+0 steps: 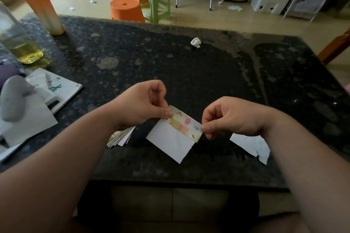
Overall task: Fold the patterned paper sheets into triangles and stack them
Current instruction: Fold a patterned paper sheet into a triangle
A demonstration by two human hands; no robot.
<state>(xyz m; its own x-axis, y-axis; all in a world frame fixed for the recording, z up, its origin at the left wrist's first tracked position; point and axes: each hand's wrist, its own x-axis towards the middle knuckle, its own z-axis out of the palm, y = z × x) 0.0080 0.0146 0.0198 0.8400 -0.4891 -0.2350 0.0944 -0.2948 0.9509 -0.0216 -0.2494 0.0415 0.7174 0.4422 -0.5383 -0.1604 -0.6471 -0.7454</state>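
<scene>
The dark speckled surface (189, 73) fills most of the view, and the work sits near its front edge, close to the person. Both forearms reach in, and the left hand (144, 102) and right hand (233, 117) meet on one patterned sheet (172, 138) between them. Each grip is a thumb-and-fingertip pinch: the left at the sheet's upper left corner, the right at the lower right end of the turned-over patterned band (184, 124). That band is the long axis. It slants from upper left down to lower right, straight from one grip to the other, with the white underside hanging toward the person. Any further fold has to work across this line, and both hands are equally near to it. I cannot tell whether the sheet's lowest corner touches the surface or hangs just above it. The stack (121, 137) of folded pieces lies just beside the sheet on its left, partly hidden under the left wrist, so its count and shape are unclear. A torn white scrap (251, 146) lies under the right wrist, partly covered.
</scene>
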